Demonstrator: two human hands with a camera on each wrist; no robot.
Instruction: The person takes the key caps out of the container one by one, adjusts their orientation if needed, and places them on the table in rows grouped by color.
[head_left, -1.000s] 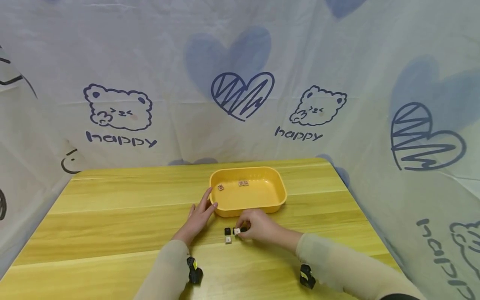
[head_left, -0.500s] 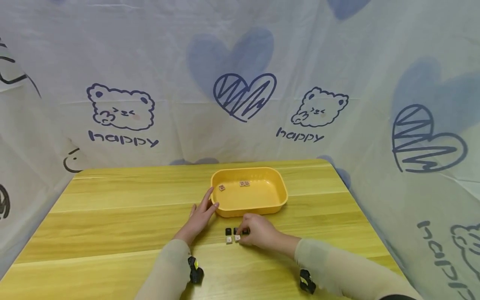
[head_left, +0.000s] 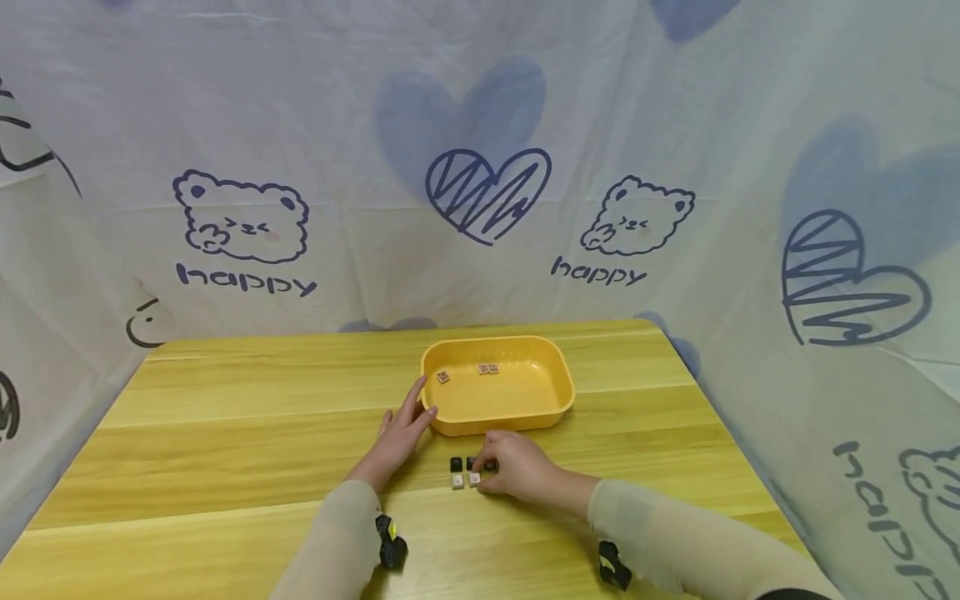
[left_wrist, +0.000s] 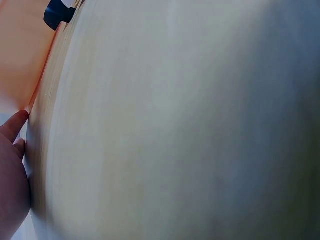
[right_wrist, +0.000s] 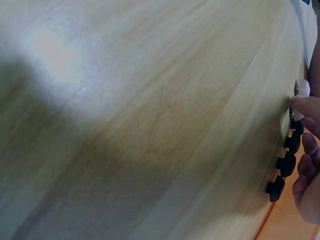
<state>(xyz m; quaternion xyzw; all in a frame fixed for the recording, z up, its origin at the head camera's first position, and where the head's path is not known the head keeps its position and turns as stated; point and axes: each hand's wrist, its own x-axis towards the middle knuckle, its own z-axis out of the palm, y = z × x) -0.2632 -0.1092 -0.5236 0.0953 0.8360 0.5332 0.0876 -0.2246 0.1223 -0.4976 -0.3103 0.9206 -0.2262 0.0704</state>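
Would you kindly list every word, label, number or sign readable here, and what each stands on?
"happy": cloth backdrop, below the left bear drawing.
"happy": backdrop, below the middle-right bear drawing.
"happy": backdrop, far right, slanting downward.
Too small to read: marks on the white keycaps and the pinkish pieces in the yellow tray.

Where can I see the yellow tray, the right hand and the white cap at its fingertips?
Yellow tray point(head_left: 502, 405): head view, bare floor.
Right hand point(head_left: 519, 467): head view, back of hand.
White cap point(head_left: 474, 479): head view, top face.
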